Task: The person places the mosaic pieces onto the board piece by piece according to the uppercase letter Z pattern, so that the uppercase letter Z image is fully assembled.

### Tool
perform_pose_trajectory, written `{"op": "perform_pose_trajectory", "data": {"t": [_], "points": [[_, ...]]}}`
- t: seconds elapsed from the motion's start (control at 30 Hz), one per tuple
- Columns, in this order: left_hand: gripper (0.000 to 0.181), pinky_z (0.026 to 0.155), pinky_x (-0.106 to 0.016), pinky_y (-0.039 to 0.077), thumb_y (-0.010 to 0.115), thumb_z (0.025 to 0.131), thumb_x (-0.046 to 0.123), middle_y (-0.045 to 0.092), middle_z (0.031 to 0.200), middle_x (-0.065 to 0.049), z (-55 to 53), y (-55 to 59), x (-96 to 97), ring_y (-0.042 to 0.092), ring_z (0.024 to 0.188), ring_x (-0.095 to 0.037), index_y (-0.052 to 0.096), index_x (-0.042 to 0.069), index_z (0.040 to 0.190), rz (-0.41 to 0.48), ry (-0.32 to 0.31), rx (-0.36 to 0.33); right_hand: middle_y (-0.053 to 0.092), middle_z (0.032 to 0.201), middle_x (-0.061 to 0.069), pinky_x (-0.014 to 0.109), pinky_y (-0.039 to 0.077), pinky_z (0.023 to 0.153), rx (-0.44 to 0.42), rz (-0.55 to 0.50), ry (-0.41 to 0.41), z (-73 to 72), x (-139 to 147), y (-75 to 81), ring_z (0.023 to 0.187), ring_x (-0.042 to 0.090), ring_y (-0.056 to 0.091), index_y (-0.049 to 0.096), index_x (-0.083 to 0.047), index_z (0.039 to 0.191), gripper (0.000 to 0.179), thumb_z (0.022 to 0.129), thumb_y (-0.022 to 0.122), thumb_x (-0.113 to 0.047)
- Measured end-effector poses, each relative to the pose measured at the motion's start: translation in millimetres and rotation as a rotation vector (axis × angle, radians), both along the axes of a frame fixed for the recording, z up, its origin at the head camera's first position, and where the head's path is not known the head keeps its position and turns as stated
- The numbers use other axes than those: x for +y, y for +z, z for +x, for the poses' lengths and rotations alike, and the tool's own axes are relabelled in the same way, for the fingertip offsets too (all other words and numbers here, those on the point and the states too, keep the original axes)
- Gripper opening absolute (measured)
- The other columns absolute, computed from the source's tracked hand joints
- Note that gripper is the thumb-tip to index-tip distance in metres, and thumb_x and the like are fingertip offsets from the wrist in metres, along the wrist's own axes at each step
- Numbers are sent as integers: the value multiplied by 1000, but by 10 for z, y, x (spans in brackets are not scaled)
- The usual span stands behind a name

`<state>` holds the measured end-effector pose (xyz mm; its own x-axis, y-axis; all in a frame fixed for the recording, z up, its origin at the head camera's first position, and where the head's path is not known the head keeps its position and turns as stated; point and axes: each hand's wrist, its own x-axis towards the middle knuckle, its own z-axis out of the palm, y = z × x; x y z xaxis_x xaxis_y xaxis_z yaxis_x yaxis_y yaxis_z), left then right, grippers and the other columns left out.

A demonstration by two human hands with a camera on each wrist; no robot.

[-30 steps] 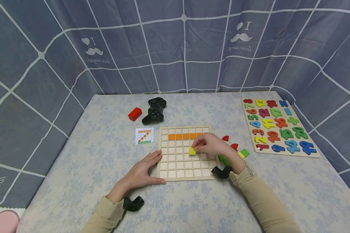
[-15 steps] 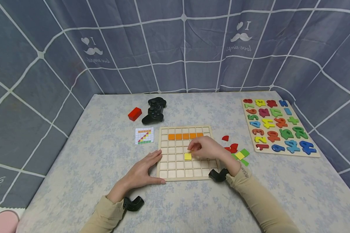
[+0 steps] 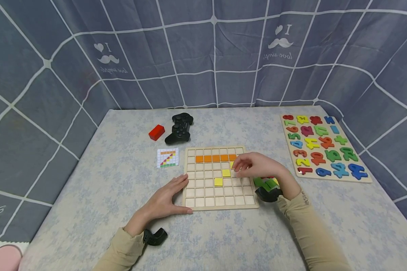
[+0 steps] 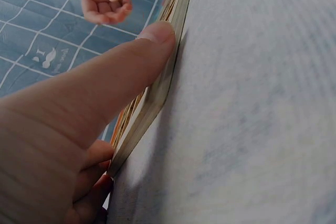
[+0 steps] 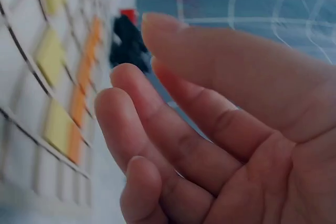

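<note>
A wooden grid board lies in front of me with a row of orange tiles near its far side. Three yellow square tiles form a diagonal on the grid, the farthest partly behind my right fingers. My left hand rests against the board's near left corner, fingers along the left side and thumb at the front edge. Over the board's right part hovers my right hand, fingers loosely bent. Its wrist view shows nothing between thumb and fingers, with the yellow tiles beyond.
Left of the board lies a small pattern card. Behind it are a red block and a black game controller. Green tiles lie under my right wrist. A number puzzle board sits at the far right.
My right hand has let go of a yellow tile, now lying on the grid, and has drawn back to the right, uncovering more yellow tiles. The left hand has stayed put.
</note>
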<state>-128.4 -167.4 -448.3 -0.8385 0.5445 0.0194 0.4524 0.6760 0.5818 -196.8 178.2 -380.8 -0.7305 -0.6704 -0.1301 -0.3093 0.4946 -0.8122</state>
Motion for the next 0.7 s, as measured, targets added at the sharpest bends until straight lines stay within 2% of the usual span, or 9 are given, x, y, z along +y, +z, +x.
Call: {"op": "perform_pose_trajectory", "data": {"t": [0.27,0.33,0.5,0.7], "points": [[101,112,-42,24,72,69,62,25,153,-2,-1,-4,7,20,140,-23,37,5,144,0,2,0,63,102,14,29,51,67,3,-7,-110,-4,436,180,81,20,59,61,0,110,29,87,68,-16],[101,112,-42,24,72,69,62,25,153,-2,1,-5,8,20,140,-23,37,4,144,0,2,1,63,102,16,31,52,67,-9,1,-126,6,528,200,81,21,59,61,1,111,29,87,68,-15],[101,112,-42,24,72,69,62,25,153,-2,0,-4,10,21,140,-22,37,4,144,2,0,1,62,105,19,35,54,71,-35,30,-149,44,739,168,83,24,60,61,1,112,30,87,68,-15],[102,112,-42,24,72,69,63,25,153,-2,-5,-6,2,21,140,-23,37,4,144,-1,1,1,64,101,12,28,53,68,-18,66,-157,89,933,48,80,18,61,62,-2,109,29,85,70,-16]]}}
